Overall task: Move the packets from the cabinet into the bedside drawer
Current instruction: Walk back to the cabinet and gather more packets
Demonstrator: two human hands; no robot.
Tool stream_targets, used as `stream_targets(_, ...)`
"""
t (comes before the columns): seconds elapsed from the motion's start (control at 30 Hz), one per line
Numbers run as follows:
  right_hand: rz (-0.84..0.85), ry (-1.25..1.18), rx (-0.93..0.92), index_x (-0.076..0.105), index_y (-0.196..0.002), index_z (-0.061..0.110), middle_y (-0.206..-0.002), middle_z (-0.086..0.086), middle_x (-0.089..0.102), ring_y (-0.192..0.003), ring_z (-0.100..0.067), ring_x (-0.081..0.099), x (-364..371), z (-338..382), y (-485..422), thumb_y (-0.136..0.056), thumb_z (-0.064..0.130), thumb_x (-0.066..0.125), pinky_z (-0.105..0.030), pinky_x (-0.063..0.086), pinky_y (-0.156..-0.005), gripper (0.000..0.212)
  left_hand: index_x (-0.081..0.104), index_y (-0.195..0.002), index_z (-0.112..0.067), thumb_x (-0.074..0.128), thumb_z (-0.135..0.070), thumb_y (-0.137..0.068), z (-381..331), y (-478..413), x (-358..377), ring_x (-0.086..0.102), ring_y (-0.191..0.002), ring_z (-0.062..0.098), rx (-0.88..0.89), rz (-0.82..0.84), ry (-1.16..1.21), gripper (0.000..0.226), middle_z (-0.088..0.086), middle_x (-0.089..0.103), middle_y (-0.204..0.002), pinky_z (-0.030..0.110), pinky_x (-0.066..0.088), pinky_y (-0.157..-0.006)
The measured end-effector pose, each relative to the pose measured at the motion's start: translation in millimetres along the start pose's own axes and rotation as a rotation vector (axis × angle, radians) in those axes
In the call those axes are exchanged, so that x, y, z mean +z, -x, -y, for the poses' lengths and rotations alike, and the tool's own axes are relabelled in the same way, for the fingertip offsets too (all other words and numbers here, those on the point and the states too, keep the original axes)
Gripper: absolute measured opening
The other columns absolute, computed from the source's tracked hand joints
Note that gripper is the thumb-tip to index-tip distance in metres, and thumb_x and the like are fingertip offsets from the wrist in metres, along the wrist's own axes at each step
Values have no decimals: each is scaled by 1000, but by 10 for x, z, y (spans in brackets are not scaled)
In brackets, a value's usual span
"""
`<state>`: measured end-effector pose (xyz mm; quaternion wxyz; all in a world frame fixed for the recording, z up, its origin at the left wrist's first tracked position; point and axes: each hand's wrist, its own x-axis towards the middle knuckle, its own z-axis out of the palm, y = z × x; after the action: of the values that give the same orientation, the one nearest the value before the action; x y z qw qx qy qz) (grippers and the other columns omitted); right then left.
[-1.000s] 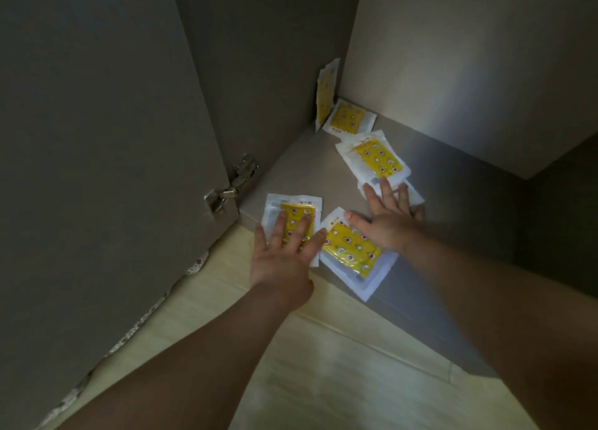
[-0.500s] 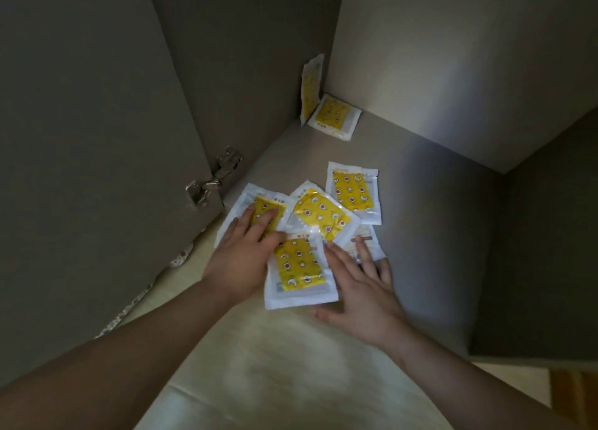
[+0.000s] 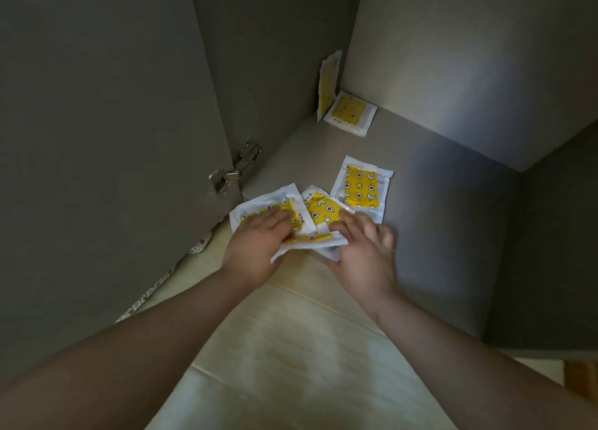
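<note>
Plainly I was only at the start. Nothing had reached the bedside drawer, which was nowhere in my view, and every packet I could see was on the cabinet shelf (image 3: 420, 203) or under my hands at its front edge.

My right hand (image 3: 364, 251) had its fingers curled over the gathered packets (image 3: 320, 211), a small overlapping heap hanging partly past the lip, and was grasping them. My left hand (image 3: 259, 238) lay over the left side of that heap. Its thumb was hidden, so I could not tell whether it gripped or merely pressed.

Left to collect were a loose packet (image 3: 362, 187) lying flat just beyond the heap and, well back in the corner, a flat packet (image 3: 351, 114) with a leaning packet (image 3: 328, 83) propped against the side wall beside it. After that, I judged, came the whole carry to the drawer.

The open cabinet door (image 3: 113, 138) with its hinge (image 3: 234, 170) stood close on my left, and the back corner was deep and dim. Pale floor (image 3: 291, 348) lay below the shelf edge, where a slippery packet could drop.
</note>
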<state>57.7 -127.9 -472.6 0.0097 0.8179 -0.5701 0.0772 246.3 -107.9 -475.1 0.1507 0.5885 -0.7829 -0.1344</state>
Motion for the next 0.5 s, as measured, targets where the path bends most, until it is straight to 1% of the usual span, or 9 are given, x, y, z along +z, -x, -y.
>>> stream_targets(0.07, 164, -20, 36, 53, -128, 19, -145, 3, 43, -138, -21, 30, -65, 79, -34, -76, 34, 73, -44, 12, -104, 58, 59, -123, -21, 30, -50, -83, -59, -23, -60, 28, -141, 21, -149, 30, 62, 57, -15, 43, -142, 48, 25, -107)
stream_targets(0.13, 265, -44, 83, 24, -146, 26, -157, 12, 15, -146, -20, 5, -11, 62, 10, -90, 25, 56, -55, 6, -111, 64, 40, -139, -30, 45, -47, -90, -50, -33, -53, -1, -146, 14, -297, 105, 207, 52, -34, 11, -137, 40, 7, -117)
stream_targets(0.17, 274, -21, 77, 23, -145, 28, -156, 12, 16, -146, -22, 9, -19, 57, 48, -87, 17, 57, -58, 14, -109, 68, 36, -141, -32, 54, -47, -86, -15, -13, -23, -6, -146, 15, -310, 124, 261, 60, -34, 6, -137, 41, 7, -118)
stream_targets(0.2, 229, 14, 44, 33, -140, 28, -152, 9, 30, -141, -26, 25, -51, 67, 74, -78, 9, 63, -57, 27, -103, 72, 37, -140, -35, 56, -52, -78, 40, 5, 19, -8, -146, 18, -288, 119, 316, 67, -29, 7, -145, 44, 12, -117)
stream_targets(0.23, 130, 28, 8, 48, -129, 29, -140, 7, 48, -128, -29, 45, -2, 53, 96, -67, 5, 66, -52, 36, -94, 69, 46, -135, -35, 53, -54, -73, 48, 25, 24, -5, -146, 25, -238, 131, 316, 66, -21, 13, -151, 48, 19, -116)
stream_targets(0.27, 23, 21, -37, 60, -117, 30, -125, 7, 60, -112, -29, 57, 52, 26, 127, -63, 8, 63, -42, 37, -87, 58, 59, -124, -31, 50, -52, -73, 64, 51, 59, 3, -145, 37, -142, 133, 249, 56, -11, 24, -152, 53, 26, -112)
stream_targets(0.33, -109, -13, -115, 71, -102, 29, -104, 9, 68, -92, -23, 59, 88, 1, 161, -66, 16, 42, -32, 29, -75, 48, 73, -91, -21, 43, -39, -75, 88, 116, 148, 33, -128, 57, 14, 150, 58, 39, 12, 50, -139, 62, 38, -99)
stream_targets(0.4, -168, -56, -208, 74, -92, 23, -90, 7, 70, -81, -22, 56, 59, 15, 150, -65, 14, 36, -32, 29, -68, 48, 72, -82, -16, 40, -33, -73, 38, 109, 94, 49, -112, 57, 9, 163, 19, 38, 20, 58, -126, 62, 43, -91)
stream_targets(0.5, -218, -60, -267, 74, -75, 17, -68, 0, 66, -64, -25, 62, 50, -35, 22, -55, 2, 62, -31, 31, -64, 28, 70, -89, -8, 42, -41, -73, 22, 71, 12, 57, -109, 48, 39, 88, 63, 46, 19, 58, -128, 50, 49, -91)
